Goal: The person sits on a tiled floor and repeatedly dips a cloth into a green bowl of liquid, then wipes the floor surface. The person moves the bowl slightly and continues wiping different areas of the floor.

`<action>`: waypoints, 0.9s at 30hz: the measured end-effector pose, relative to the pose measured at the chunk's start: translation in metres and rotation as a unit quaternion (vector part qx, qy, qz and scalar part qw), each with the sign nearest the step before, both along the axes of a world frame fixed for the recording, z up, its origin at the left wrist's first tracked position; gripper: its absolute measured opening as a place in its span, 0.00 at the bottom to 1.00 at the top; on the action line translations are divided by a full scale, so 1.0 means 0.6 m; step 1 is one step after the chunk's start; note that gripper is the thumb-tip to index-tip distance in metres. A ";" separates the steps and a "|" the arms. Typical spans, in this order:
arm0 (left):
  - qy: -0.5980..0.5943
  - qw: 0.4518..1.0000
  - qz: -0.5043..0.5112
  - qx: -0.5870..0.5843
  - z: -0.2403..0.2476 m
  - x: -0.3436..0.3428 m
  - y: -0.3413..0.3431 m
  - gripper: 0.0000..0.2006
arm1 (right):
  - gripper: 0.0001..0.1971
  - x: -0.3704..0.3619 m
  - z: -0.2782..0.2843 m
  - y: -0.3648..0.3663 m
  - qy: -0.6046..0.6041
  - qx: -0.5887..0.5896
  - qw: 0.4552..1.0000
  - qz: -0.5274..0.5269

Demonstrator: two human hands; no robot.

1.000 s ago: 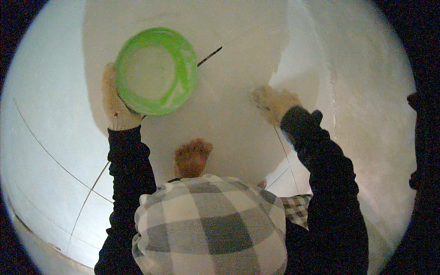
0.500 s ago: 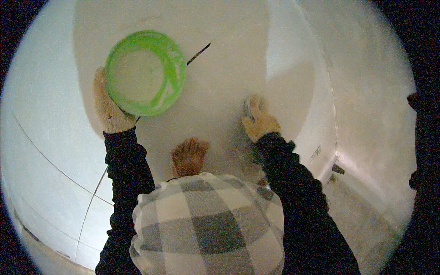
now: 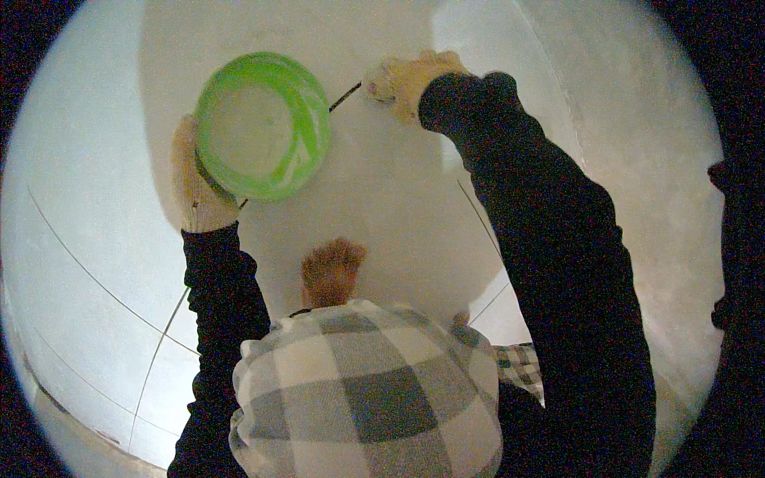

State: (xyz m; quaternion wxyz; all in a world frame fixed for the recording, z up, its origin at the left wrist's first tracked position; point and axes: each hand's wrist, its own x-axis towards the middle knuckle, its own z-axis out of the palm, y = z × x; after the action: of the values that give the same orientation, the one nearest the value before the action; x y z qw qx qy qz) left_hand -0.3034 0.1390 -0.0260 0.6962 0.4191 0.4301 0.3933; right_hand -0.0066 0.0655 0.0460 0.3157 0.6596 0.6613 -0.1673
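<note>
A round green bowl (image 3: 303, 107), with a pale, whitish mix (image 3: 251, 131) inside and smears on its wall, hangs over the floor at the left. My left hand (image 3: 195, 179), in a light knit glove, grips its left side; the fingers under it are hidden. Further right and far out, my right hand (image 3: 410, 80), gloved too, is at the floor by the end of a dark joint line (image 3: 346, 96). Its fingers are closed around a small greyish thing whose kind I cannot make out. Between both arms, my bare foot (image 3: 333, 271) stands on the floor.
Pale, large-tiled floor (image 3: 96, 231) spreads around, crossed by thin dark joints (image 3: 151, 362). A pale wall (image 3: 645, 159) rises along the right side. My checked clothing (image 3: 366, 390) covers the lower middle, and my shadow darkens the floor ahead.
My right hand has swept away from me and left, from beside my foot up to the dark joint line. The bowl and left hand have shifted slightly right.
</note>
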 end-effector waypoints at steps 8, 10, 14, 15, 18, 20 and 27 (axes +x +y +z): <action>0.039 0.995 -0.082 0.036 0.034 0.003 0.003 0.22 | 0.26 -0.008 0.035 -0.283 -0.010 -0.216 0.969 -0.118; 0.081 0.983 -0.139 0.093 0.044 -0.001 0.007 0.22 | 0.25 0.014 0.035 -0.331 0.105 -0.239 0.943 -0.208; -0.039 0.991 -0.119 -0.052 0.048 -0.014 0.003 0.24 | 0.21 0.055 0.055 -0.406 0.272 -0.077 0.761 -0.584; -0.051 0.991 -0.091 -0.081 0.045 -0.012 0.002 0.25 | 0.23 0.063 0.059 -0.412 0.261 -0.062 0.618 -0.739; -0.092 0.981 -0.066 -0.160 0.021 -0.013 0.010 0.26 | 0.26 0.023 0.048 -0.402 0.255 0.068 0.600 -0.755; -0.094 0.979 -0.074 -0.166 0.006 -0.016 0.019 0.27 | 0.24 -0.024 0.016 -0.363 0.171 0.068 0.840 -0.511; 0.123 0.977 -0.140 0.108 -0.010 -0.024 0.019 0.28 | 0.26 -0.102 0.012 -0.384 -0.021 -0.155 0.914 -0.373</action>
State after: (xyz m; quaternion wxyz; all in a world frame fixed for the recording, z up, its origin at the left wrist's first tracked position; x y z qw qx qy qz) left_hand -0.3181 0.1506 -0.0321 0.6370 0.5927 0.4044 0.2817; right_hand -0.0679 -0.1647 0.0531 0.3426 0.8046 0.3256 -0.3596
